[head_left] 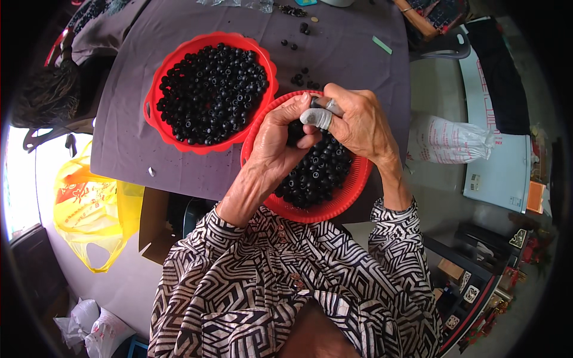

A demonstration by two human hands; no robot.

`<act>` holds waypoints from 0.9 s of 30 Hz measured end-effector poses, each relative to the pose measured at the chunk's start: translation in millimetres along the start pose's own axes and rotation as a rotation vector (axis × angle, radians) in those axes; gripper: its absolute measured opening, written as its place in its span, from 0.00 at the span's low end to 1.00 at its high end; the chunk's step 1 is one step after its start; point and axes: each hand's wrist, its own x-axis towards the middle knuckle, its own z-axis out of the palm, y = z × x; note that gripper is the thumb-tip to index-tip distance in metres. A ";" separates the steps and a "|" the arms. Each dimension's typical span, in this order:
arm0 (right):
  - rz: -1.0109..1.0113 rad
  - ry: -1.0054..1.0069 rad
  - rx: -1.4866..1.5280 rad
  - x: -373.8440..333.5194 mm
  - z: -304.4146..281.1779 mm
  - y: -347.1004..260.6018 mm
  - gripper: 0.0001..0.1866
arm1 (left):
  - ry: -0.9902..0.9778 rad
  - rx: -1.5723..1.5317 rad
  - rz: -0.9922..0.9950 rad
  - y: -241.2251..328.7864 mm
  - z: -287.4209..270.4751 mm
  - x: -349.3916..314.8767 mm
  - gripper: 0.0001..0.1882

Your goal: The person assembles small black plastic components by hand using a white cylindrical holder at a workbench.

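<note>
My left hand [276, 136] is closed around small black round parts [294, 132], mostly hidden by its fingers. My right hand [363, 122] meets it at the fingertips, its fingers curled. A pale grey covering [316, 117] wraps the right thumb. A small grey and dark thing shows between the right fingers, too covered to name. Both hands are over a ribbed red basket [343, 210] with many black parts [316, 173], several with ring-shaped tops. To its left, a scalloped red tray [156, 130] holds many more of the same parts.
The tray rests on a dark tablecloth [119, 119]. Loose black parts [304, 77] and a green strip [382, 45] lie on it. Another person's arm [416, 18] is at the far right. Beside the table hangs a yellow bag [89, 206]; a white sack [450, 140] stands at right.
</note>
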 end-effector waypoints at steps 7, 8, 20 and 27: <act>-0.029 0.000 -0.063 3.8 -0.2 4.3 0.23 | -0.006 -0.044 -0.026 -0.1 -2.9 1.7 0.06; -0.029 -0.002 -0.066 4.0 0.6 4.8 0.23 | 0.004 -0.033 -0.019 -0.1 -2.7 1.8 0.07; -0.066 0.026 -0.081 2.0 6.1 1.8 0.19 | 0.082 0.119 0.082 1.8 5.9 -3.6 0.09; -0.059 -0.010 -0.101 5.4 0.4 1.2 0.23 | 0.047 0.145 0.084 2.4 3.4 -4.0 0.10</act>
